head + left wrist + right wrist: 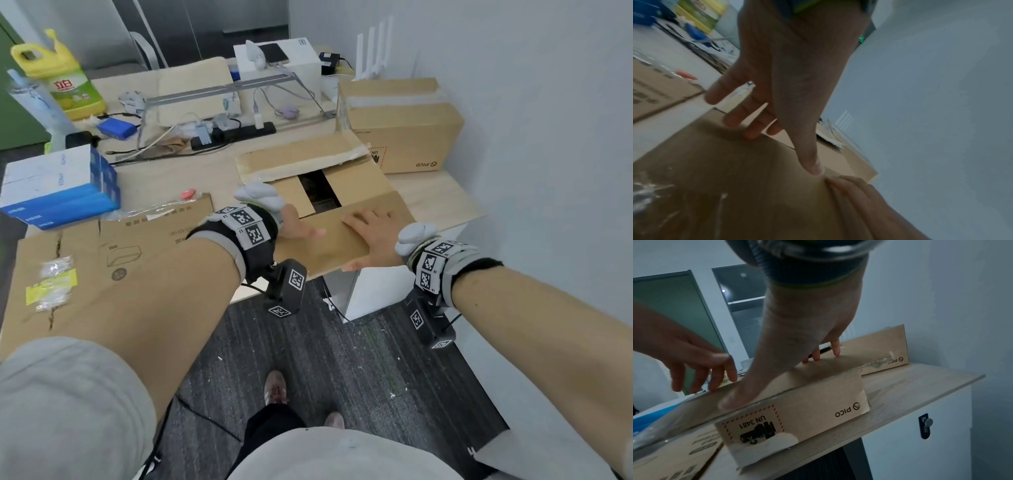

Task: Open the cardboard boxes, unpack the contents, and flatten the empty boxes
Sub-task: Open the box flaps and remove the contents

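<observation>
At desk edge (445, 219) | both hands flat, holding nothing: left hand (298, 226), right hand (370, 236) press near flap (342, 246) | matte brown corrugated box (797, 415), overhanging desk edge

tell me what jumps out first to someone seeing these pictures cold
Both hands press on the near flap of an open cardboard box at the desk's front edge: the left hand and the right hand lie flat, fingers straight. A dark gap shows between the box's inner flaps. Behind it by the wall sits a closed PICO box, and a flattened box lies to the left.
</observation>
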`<state>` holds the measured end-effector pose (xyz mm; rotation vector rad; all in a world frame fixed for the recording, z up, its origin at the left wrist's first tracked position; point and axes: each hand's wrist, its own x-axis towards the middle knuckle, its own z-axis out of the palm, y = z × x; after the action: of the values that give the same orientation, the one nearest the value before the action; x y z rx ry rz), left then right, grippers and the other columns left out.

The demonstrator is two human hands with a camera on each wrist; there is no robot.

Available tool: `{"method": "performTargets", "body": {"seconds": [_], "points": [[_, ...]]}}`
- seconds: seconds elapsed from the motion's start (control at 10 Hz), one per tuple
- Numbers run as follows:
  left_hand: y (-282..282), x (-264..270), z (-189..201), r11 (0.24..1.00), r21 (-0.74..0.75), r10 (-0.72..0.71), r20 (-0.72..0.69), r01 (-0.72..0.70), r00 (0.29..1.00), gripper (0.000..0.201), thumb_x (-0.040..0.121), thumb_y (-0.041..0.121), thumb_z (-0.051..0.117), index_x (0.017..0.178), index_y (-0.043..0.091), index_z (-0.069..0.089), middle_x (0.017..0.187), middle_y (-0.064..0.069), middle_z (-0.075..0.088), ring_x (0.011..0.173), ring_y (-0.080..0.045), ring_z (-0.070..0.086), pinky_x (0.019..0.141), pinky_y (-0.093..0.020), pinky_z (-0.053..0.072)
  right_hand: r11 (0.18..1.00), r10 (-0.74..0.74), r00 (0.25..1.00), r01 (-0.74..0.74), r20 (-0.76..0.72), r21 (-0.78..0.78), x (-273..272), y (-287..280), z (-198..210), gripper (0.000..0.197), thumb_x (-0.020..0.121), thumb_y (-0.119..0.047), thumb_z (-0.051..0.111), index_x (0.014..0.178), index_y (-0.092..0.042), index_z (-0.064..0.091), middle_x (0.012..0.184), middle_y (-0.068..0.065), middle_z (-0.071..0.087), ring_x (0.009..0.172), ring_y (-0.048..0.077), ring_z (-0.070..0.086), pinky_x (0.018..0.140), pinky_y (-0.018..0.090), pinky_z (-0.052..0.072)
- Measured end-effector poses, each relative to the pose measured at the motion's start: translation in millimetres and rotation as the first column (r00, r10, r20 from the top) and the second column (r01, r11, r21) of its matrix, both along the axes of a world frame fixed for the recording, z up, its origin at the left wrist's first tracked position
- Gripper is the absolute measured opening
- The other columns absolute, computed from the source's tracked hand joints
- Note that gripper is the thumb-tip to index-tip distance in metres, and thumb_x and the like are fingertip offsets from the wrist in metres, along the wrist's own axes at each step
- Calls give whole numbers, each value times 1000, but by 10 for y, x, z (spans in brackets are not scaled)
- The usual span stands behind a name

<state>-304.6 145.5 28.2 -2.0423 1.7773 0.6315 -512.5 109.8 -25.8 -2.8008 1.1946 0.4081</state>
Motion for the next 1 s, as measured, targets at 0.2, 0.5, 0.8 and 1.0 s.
{"method": "performTargets", "body": {"seconds": [0.2,0.5,0.8,1.0], "points": [[-211,141,-320,957,-268,96,-56,-107,994,42,93,41,58,111,4,48,108,-12,53,107,-28,50,86,-32,35,996,-91,983,94,158,-9,180,-204,95,61,94,-59,35,137,-15,41,140,7,38,119,28,46,94,40,39],[-611,430,-433,946,-311,101,7,-94,995,38,96,20,47,133,12,46,137,-15,41,121,-34,45,96,-39,39,962,-249,966,239,69,133,849,-858,304,45,96,-22,48,137,-6,42,141,14,38,117,33,50,96,36,41],[-1064,661,-225,929,-368,28,139,26,990,24,94,15,41,115,10,52,114,-6,55,95,-27,59,70,-32,38,971,-200,974,211,-106,115,1110,-1381,383,29,96,-22,43,107,-1,61,106,12,64,80,27,56,63,27,36],[-1320,675,-15,786,-613,-60,51,79,997,23,96,27,38,102,12,53,98,-6,60,74,-29,57,66,-34,44,961,-225,948,254,224,-107,1133,-1744,587,30,89,-22,39,93,-13,67,91,8,68,72,27,61,64,30,47]]}}
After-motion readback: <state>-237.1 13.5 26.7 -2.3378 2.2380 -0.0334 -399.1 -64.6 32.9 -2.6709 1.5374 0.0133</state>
